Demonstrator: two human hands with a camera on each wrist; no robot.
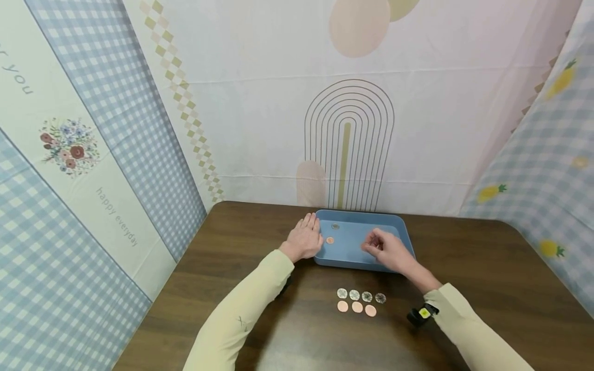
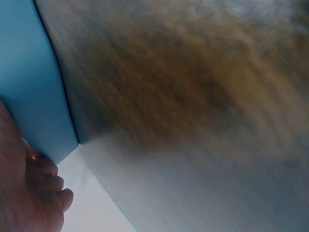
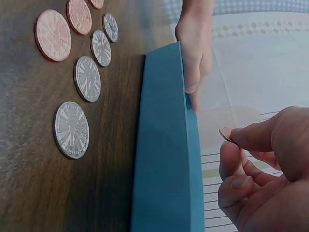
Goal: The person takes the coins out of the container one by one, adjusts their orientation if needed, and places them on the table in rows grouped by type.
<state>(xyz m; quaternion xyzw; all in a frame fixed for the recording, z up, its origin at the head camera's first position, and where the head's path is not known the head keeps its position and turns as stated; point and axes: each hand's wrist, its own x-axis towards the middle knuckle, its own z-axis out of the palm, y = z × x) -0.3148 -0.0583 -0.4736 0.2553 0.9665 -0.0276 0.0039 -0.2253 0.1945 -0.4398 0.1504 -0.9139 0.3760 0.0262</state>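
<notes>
My right hand (image 1: 386,250) is above the right part of a blue tray (image 1: 349,246). Between its thumb and index finger it pinches a copper-coloured coin (image 3: 225,134), seen nearly edge-on in the right wrist view. At the tray's left side, my left hand (image 1: 303,238) rests on the rim with its fingers straight and pointing away from me. Inside the tray lie a silver coin (image 1: 335,226) and, closer to me, another copper-coloured coin (image 1: 330,240). In the left wrist view, the left fingers (image 2: 46,182) lie alongside the tray's outer wall.
In front of the tray, on the dark wooden table (image 1: 250,226), several silver coins (image 1: 355,295) form one row. Three copper-coloured coins (image 1: 357,307) make a second row nearer me. A patterned white cloth (image 1: 260,129) hangs behind the table.
</notes>
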